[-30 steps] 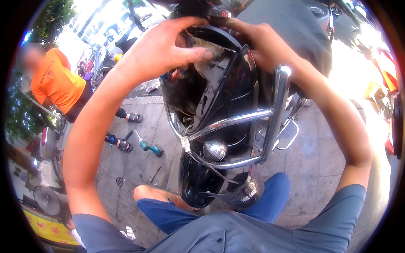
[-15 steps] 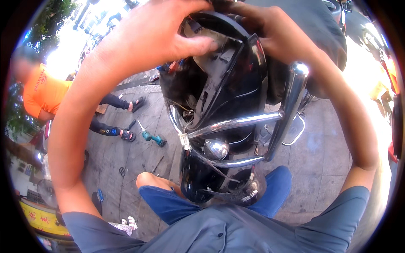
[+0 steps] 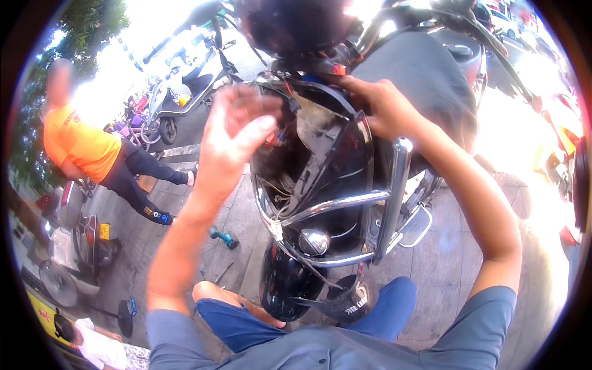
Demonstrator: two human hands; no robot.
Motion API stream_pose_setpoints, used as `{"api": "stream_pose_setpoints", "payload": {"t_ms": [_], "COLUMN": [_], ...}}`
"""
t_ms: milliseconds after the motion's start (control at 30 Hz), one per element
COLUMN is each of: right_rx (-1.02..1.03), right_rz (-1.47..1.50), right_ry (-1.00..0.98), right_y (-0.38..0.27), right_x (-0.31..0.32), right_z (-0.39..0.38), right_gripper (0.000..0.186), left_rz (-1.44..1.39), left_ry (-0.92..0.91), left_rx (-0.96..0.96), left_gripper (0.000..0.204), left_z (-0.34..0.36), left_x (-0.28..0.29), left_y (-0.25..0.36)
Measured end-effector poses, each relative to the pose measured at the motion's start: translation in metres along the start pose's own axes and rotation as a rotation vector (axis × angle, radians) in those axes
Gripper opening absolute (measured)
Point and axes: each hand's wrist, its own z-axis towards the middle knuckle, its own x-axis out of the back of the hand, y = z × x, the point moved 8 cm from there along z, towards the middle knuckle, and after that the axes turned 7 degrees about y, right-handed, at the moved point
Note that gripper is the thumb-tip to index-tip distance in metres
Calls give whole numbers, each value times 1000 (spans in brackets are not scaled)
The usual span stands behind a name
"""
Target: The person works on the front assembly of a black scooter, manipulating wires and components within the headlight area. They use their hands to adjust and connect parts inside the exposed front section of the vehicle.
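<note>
In front of me stands a scooter whose black front body panel [image 3: 351, 160] surrounds an opening with thin wires and grey inner plastic [image 3: 317, 120]. My left hand [image 3: 240, 132] hovers at the left of this opening, thumb apart from its motion-blurred fingers and nothing visible in it. At the panel's upper right edge, my right hand [image 3: 385, 108] grips the rim, its fingertips partly hidden. Chrome guard bars [image 3: 336, 206] cross below, with a round chrome lamp [image 3: 314, 242] between them. The black front mudguard [image 3: 283, 280] is between my knees.
A teal power drill [image 3: 224, 238] and a thin tool [image 3: 224, 275] lie on the paving. A person in orange [image 3: 83, 139] stands at the left, another in white [image 3: 102, 342] at the lower left. Parked scooters [image 3: 191, 86] and a fan [image 3: 58, 282] stand around.
My left hand has drawn down and back from the panel's top. My right hand remains at the upper right rim. The view has shifted, showing more of the handlebar area and the person in orange.
</note>
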Motion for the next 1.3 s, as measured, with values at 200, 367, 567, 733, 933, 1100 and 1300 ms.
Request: {"api": "stream_pose_setpoints", "payload": {"t_ms": [200, 367, 567, 733, 933, 1100, 1300], "right_rx": [140, 153, 178, 148, 136, 32, 122], "right_rz": [26, -8, -27, 29, 43, 75, 98], "right_ry": [89, 110, 147, 149, 159, 122, 163], "right_y": [-10, -10, -12, -20, -16, -10, -9], "right_x": [3, 4, 0, 6, 2, 2, 1], "right_z": [-4, -7, -4, -6, -6, -7, -6], "right_gripper": [66, 66, 62, 59, 62, 62, 62], "left_rz": [-966, -1164, -1258, -1290, -1251, -1068, -1028], "left_ry": [81, 67, -107, -152, -192, -178, -152], "left_rx": [378, 537, 401, 257, 178, 103, 106], "left_gripper": [41, 53, 63, 57, 55, 49, 50], "left_z": [-12, -17, -7, 3, 2, 1, 1], "left_x": [-24, -39, -50, -60, -60, -61, -59], "left_y": [-62, -79, -70, -60, -58, -57, -54]}}
